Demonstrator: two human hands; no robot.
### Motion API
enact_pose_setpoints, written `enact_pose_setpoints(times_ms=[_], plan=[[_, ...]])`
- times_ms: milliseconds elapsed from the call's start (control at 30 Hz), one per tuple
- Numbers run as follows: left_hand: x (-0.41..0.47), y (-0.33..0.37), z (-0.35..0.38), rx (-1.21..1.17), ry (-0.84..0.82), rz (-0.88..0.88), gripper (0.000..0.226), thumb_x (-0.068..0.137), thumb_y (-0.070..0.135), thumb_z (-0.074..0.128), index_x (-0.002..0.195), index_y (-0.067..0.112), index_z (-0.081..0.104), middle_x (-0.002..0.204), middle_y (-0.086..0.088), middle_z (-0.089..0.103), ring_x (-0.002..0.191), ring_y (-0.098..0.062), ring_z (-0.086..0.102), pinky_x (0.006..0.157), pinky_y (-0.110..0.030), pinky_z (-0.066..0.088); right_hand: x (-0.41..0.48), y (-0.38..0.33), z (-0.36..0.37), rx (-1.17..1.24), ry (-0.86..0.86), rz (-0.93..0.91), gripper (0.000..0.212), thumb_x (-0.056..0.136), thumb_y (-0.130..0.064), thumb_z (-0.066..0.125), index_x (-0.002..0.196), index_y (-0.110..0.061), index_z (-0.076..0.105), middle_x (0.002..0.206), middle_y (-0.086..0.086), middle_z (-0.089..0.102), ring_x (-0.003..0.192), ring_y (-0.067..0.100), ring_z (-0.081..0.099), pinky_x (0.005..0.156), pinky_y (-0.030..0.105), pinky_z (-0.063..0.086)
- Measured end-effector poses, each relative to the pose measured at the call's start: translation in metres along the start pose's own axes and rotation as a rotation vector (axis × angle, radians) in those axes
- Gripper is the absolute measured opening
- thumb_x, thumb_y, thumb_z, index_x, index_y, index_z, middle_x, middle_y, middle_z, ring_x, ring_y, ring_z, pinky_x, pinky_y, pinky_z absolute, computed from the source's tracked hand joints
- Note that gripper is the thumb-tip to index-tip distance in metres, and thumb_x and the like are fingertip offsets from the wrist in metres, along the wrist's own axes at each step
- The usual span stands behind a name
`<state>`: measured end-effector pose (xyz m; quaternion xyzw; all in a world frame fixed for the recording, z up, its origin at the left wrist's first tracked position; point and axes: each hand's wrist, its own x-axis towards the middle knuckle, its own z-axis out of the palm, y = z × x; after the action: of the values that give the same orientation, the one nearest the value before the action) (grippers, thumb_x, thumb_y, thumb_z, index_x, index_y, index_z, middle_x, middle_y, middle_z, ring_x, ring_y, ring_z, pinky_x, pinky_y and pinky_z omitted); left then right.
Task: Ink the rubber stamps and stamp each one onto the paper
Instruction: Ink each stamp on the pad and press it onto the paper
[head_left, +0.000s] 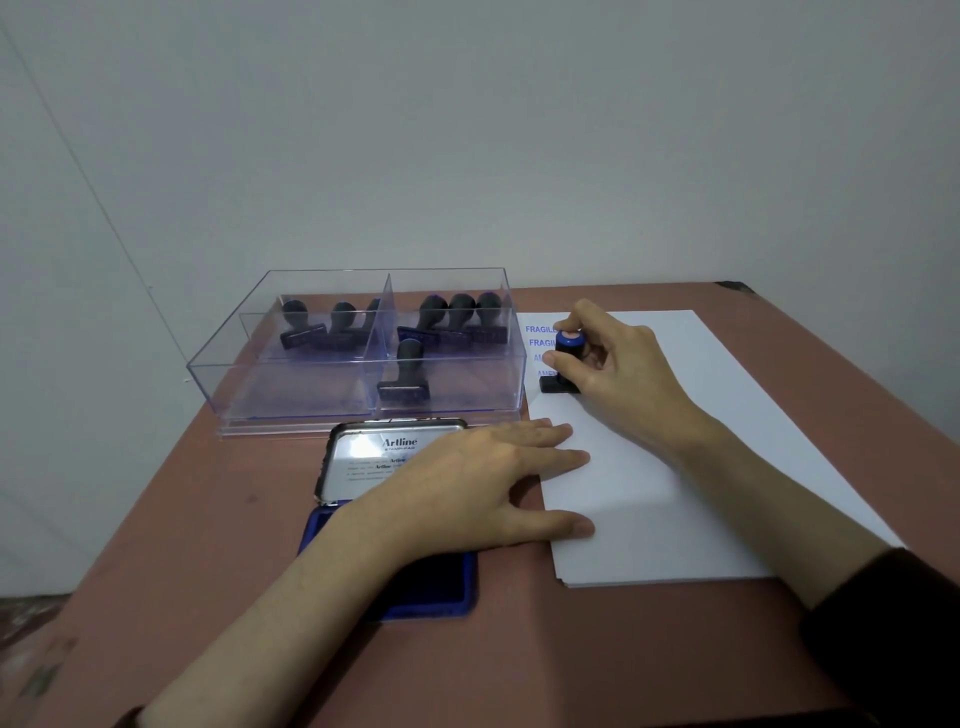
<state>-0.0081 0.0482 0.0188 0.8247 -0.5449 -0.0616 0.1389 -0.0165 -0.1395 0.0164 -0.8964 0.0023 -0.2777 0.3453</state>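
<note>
Head view: one stamp (570, 349) stands upright with its base on the top left part of the paper (727, 457). The right hand (623, 369) pinches its handle, thumb on the near side and fingers curled round the top. Just left of it and partly hidden by it are four blue imprints (540, 329), one under another; the top two begin "FRAGI", and the lower two cannot be read.

The left hand (478, 478) lies flat and spread, with straight fingers and the thumb resting on the paper's left edge. Its forearm crosses over one open ink pad (431, 587), whose raised lid (363, 462) reads "Artline".

Behind the pad sits one clear tray (291, 400) with two compartments. The left compartment holds three stamps (340, 327), the third half hidden by the divider. The right one holds four: three in a row (460, 319) at the back and one (405, 371) alone in front. That makes seven in the tray and eight in all.

Everything rests on a reddish-brown bench (208, 519). The paper looks like a thin stack of sheets. A dark sleeve (893, 623) covers the right forearm.
</note>
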Motion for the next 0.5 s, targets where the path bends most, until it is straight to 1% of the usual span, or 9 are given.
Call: enact_pose_setpoints(times_ms=[67, 133, 233, 267, 333, 400, 433, 500], plan=[[0.000, 0.001, 0.000, -0.003, 0.002, -0.001, 0.061, 0.082, 0.063, 0.050, 0.138, 0.043, 0.035, 0.151, 0.021, 0.022, 0.137, 0.007, 0.015, 0.113, -0.022, 0.020, -0.001, 0.000, 0.000, 0.010, 0.002, 0.002, 0.025, 0.084, -0.015, 0.067, 0.080, -0.018, 0.042, 0.088, 0.010, 0.066, 0.058, 0.016, 0.036, 0.056, 0.017, 0.036], [0.000, 0.001, 0.000, -0.014, 0.001, -0.003, 0.061, 0.082, 0.063, 0.050, 0.138, 0.043, 0.035, 0.151, 0.020, 0.023, 0.137, 0.007, 0.015, 0.114, -0.023, 0.020, -0.001, 0.000, -0.001, 0.016, 0.005, -0.001, 0.026, 0.084, -0.016, 0.067, 0.080, -0.019, 0.041, 0.086, 0.012, 0.065, 0.058, 0.017, 0.037, 0.056, 0.021, 0.037], [0.001, 0.001, -0.001, -0.028, -0.010, -0.010, 0.062, 0.081, 0.063, 0.051, 0.138, 0.042, 0.037, 0.151, 0.019, 0.023, 0.137, 0.006, 0.016, 0.114, -0.025, 0.021, -0.001, 0.000, -0.002, -0.008, 0.000, -0.013, 0.025, 0.084, -0.018, 0.067, 0.082, -0.019, 0.043, 0.087, 0.006, 0.066, 0.056, 0.012, 0.038, 0.055, 0.015, 0.036], [0.001, 0.002, -0.002, -0.030, -0.014, -0.013, 0.063, 0.081, 0.063, 0.052, 0.138, 0.041, 0.037, 0.151, 0.018, 0.024, 0.138, 0.005, 0.016, 0.114, -0.026, 0.021, -0.001, 0.000, -0.002, -0.002, -0.002, -0.012, 0.024, 0.084, -0.017, 0.068, 0.082, -0.018, 0.043, 0.086, 0.006, 0.066, 0.056, 0.011, 0.038, 0.055, 0.013, 0.036], [0.002, 0.003, -0.003, -0.035, -0.025, -0.020, 0.063, 0.081, 0.061, 0.053, 0.138, 0.040, 0.038, 0.151, 0.017, 0.024, 0.138, 0.002, 0.017, 0.115, -0.027, 0.020, -0.001, 0.001, -0.003, 0.015, 0.001, -0.002, 0.022, 0.084, -0.017, 0.068, 0.083, -0.017, 0.046, 0.077, 0.009, 0.064, 0.054, 0.010, 0.039, 0.054, 0.013, 0.035], [0.003, 0.004, -0.004, -0.038, -0.026, -0.025, 0.064, 0.081, 0.060, 0.055, 0.139, 0.038, 0.038, 0.152, 0.015, 0.025, 0.139, 0.000, 0.017, 0.115, -0.027, 0.019, 0.000, -0.002, -0.005, 0.015, 0.018, 0.012, 0.017, 0.083, -0.017, 0.068, 0.086, -0.014, 0.051, 0.061, 0.003, 0.055, 0.052, 0.008, 0.041, 0.053, 0.012, 0.035], [0.003, 0.004, -0.005, -0.034, -0.024, -0.025, 0.064, 0.081, 0.059, 0.055, 0.139, 0.037, 0.038, 0.152, 0.013, 0.025, 0.139, -0.001, 0.017, 0.115, -0.026, 0.018, 0.001, -0.004, -0.007, 0.015, 0.039, 0.016, 0.017, 0.083, -0.017, 0.069, 0.088, -0.011, 0.054, 0.057, -0.001, 0.051, 0.052, 0.006, 0.042, 0.052, 0.012, 0.035], [0.004, 0.005, -0.005, -0.020, -0.008, -0.017, 0.064, 0.082, 0.056, 0.057, 0.139, 0.034, 0.039, 0.152, 0.011, 0.027, 0.139, -0.004, 0.017, 0.113, -0.022, 0.015, 0.007, -0.011, -0.015, 0.008, 0.108, 0.001, 0.018, 0.082, -0.017, 0.070, 0.091, -0.008, 0.057, 0.058, -0.004, 0.051, 0.053, 0.004, 0.045, 0.053, 0.011, 0.036]])
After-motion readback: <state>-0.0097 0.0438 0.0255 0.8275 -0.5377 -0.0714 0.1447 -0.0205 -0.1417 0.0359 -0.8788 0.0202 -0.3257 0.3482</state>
